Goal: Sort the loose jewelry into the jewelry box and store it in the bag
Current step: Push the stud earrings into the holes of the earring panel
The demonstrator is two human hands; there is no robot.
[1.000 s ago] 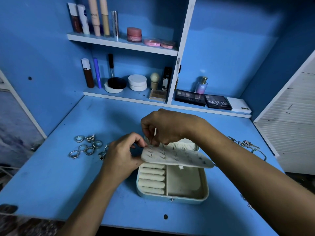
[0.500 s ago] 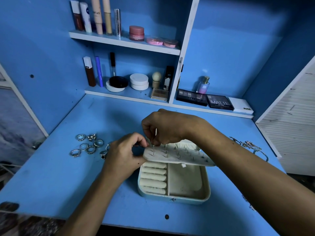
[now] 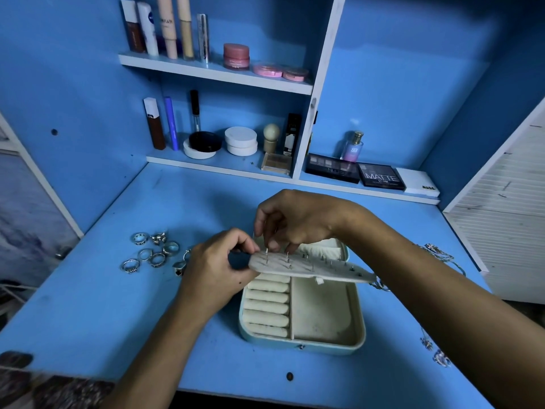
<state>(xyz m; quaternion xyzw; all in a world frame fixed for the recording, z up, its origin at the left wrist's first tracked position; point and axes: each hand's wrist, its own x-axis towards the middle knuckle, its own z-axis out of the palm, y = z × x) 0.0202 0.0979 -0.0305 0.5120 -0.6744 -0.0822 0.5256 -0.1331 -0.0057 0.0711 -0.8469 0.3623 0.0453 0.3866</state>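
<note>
Far left on the blue desk top (image 3: 88, 305): cluster of loose silver rings (image 3: 153, 250), untouched, well apart from the box's ring rolls.

Left hand (image 3: 212, 270): fingers curled, pinching the near-left edge of the flat cream earring panel (image 3: 306, 268), holding it lifted over the box. I read it as a steadying grip.

Centre: pale blue oval jewelry box (image 3: 303, 343), lid open, cream lining. Ring rolls in the left compartment, right compartment looks bare. The panel hovers above the back half, studded with small metal earring posts.

Right hand (image 3: 298, 222): fingertips bunched, pinching a thin silver stud earring (image 3: 266, 252) at the panel's left end. Post looks partly in the panel; can't tell if it's seated.

Far right, desk edge: tangle of silver chains and bracelets (image 3: 439, 252), more pieces lower right, partly behind my right forearm.

My read: earring step in hand, early in the task. Rings and chains not yet sorted, no bag in view.

Next move calls for pushing the stud straight through while the left hand keeps the panel level; panel looks thin and may flex. After that, the panel goes down and the rings go onto the rolls.
</note>
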